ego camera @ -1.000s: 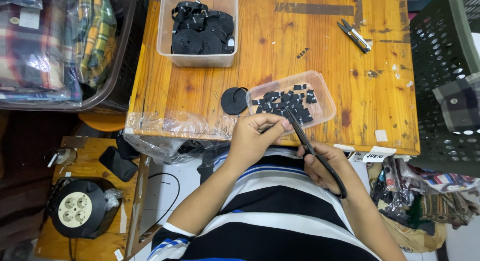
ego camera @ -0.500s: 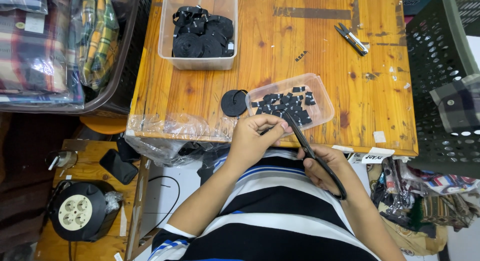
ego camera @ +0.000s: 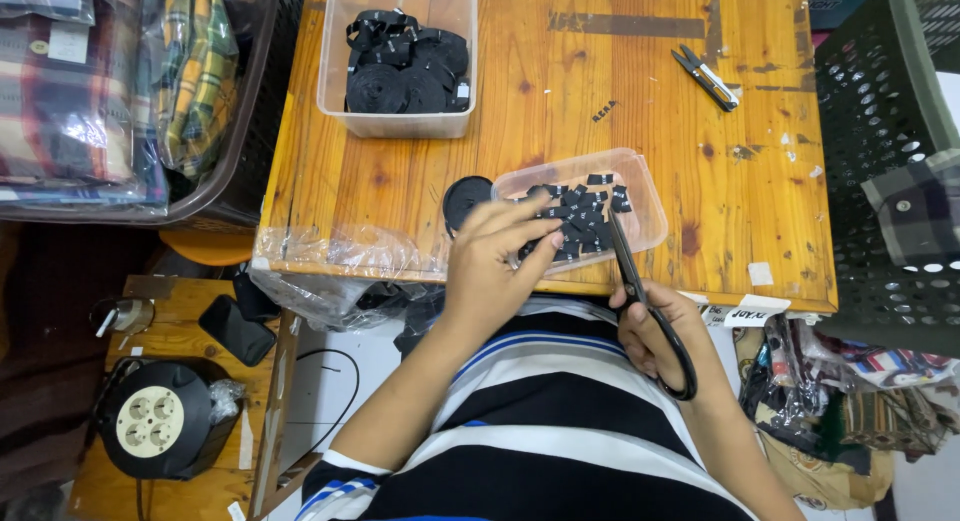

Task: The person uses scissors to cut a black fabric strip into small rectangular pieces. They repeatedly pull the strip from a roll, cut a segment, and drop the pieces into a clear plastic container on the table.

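Right hand (ego camera: 655, 331) closed around black scissors (ego camera: 650, 311), blades pointing up over a small clear tub (ego camera: 645, 196) of little black cut pieces (ego camera: 575, 216). Left hand (ego camera: 495, 261) half open, fingers stretched over the tub's near edge, beside a black tape roll (ego camera: 462, 196).

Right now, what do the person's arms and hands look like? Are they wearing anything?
Both hands, the left hand and the right hand, are bare: no gloves, rings or watch show. The forearms are bare too. A short sleeve shows on the left arm, striped dark navy and white with a blue edge, matching the striped shirt.
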